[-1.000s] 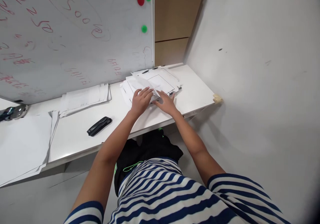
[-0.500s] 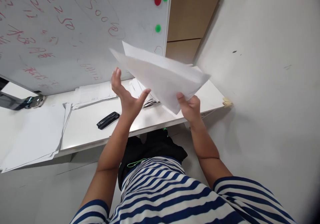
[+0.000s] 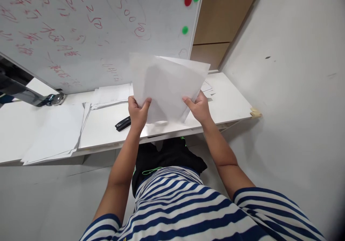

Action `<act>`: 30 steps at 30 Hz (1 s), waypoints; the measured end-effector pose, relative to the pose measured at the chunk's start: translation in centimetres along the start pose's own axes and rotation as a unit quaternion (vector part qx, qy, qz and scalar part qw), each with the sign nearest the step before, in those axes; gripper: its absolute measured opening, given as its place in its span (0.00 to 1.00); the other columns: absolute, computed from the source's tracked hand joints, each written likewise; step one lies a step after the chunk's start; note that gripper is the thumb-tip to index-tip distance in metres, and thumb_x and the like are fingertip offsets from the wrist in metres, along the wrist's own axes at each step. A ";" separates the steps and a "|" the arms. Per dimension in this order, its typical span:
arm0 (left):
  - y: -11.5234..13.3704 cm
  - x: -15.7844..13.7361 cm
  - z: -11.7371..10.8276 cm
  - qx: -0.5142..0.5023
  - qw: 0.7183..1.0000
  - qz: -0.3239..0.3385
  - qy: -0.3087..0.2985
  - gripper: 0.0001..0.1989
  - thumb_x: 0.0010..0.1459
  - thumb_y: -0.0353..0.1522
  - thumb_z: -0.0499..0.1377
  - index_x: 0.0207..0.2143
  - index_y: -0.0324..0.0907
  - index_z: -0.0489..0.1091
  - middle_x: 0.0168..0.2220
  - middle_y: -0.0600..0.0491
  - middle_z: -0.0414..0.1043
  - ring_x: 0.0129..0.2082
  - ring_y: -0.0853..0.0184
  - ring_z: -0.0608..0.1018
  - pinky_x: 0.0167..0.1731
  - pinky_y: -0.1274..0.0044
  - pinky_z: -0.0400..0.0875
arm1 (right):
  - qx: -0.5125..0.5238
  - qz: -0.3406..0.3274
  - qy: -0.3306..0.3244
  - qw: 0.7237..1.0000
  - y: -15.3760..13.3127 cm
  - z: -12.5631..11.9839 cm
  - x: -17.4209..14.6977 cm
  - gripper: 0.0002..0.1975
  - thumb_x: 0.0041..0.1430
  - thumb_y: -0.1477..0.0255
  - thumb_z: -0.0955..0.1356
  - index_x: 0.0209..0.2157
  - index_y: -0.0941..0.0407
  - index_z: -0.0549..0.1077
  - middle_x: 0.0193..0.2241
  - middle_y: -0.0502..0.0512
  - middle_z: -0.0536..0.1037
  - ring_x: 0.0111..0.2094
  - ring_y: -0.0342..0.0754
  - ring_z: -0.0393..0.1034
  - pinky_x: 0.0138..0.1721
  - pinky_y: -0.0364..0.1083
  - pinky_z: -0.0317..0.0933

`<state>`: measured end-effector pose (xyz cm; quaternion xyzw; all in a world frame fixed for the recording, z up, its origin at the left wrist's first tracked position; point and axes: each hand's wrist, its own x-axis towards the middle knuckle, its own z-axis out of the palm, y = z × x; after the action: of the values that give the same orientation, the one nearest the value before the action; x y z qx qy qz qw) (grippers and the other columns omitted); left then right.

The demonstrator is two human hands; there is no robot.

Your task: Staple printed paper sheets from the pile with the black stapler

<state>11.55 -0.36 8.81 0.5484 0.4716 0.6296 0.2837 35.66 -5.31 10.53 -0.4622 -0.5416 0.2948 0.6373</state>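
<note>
White sheets of paper (image 3: pixel 167 86) are held up above the desk between my two hands, their top edges fanned slightly apart. My left hand (image 3: pixel 138 112) is closed on the left edge, thumb in front and fingers behind. At the lower right edge my right hand (image 3: pixel 198 107) pinches the sheets, its thumb lying on the front face. Just left of my left hand a black stapler (image 3: pixel 123 124) lies on the desk, partly covered by that hand. Behind the held sheets, other papers (image 3: pixel 207 87) on the desk are mostly hidden.
The narrow white desk (image 3: pixel 101 128) carries a large paper stack (image 3: pixel 58 129) at left and another stack (image 3: pixel 111 94) along the back. A whiteboard (image 3: pixel 161 36) with red writing and round magnets leans behind. Brown boxes (image 3: pixel 226 18) and a wall (image 3: pixel 296 90) stand at right.
My left hand, open and apart from the paper before, has taken hold of its left edge. The sheets have turned more upright and face me; my right hand still holds them.
</note>
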 end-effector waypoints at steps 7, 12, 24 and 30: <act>-1.8 -2.3 -0.7 -0.033 0.999 0.016 -0.008 0.25 0.57 0.49 0.65 0.47 0.45 0.60 0.44 0.49 0.69 0.46 0.64 0.75 0.47 0.72 0.72 | 0.016 -0.034 0.014 0.999 1.2 1.7 -0.7 0.30 0.57 0.52 0.73 0.56 0.48 0.67 0.51 0.57 0.77 0.57 0.56 0.71 0.61 0.60 0.66; -3.9 -2.3 -1.8 0.000 0.999 0.006 -0.052 0.23 0.60 0.46 0.63 0.49 0.45 0.61 0.49 0.47 0.68 0.51 0.63 0.74 0.52 0.70 0.70 | 0.046 -0.014 0.011 0.999 3.5 2.8 -0.5 0.40 0.55 0.50 0.73 0.63 0.48 0.57 0.55 0.60 0.74 0.58 0.55 0.70 0.61 0.59 0.65; -4.6 -2.2 -2.5 -0.046 0.999 0.003 -0.011 0.28 0.55 0.44 0.68 0.51 0.45 0.60 0.52 0.45 0.71 0.52 0.63 0.77 0.52 0.71 0.73 | 0.036 -0.009 -0.009 0.999 5.3 3.4 -1.1 0.41 0.54 0.41 0.67 0.62 0.48 0.59 0.62 0.63 0.69 0.63 0.56 0.66 0.62 0.58 0.62; -5.2 -2.6 -3.7 -0.104 0.982 -0.114 -0.108 0.24 0.49 0.42 0.72 0.46 0.42 0.71 0.45 0.46 0.79 0.44 0.59 0.81 0.44 0.69 0.77 | 0.048 0.058 -0.033 0.997 7.0 3.2 -2.5 0.25 0.56 0.50 0.71 0.48 0.51 0.69 0.46 0.57 0.80 0.47 0.50 0.76 0.53 0.53 0.69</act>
<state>7.77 -1.64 3.15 0.5235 0.4295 0.5760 0.4579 32.90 -3.80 3.07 -0.4518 -0.5194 0.3723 0.6225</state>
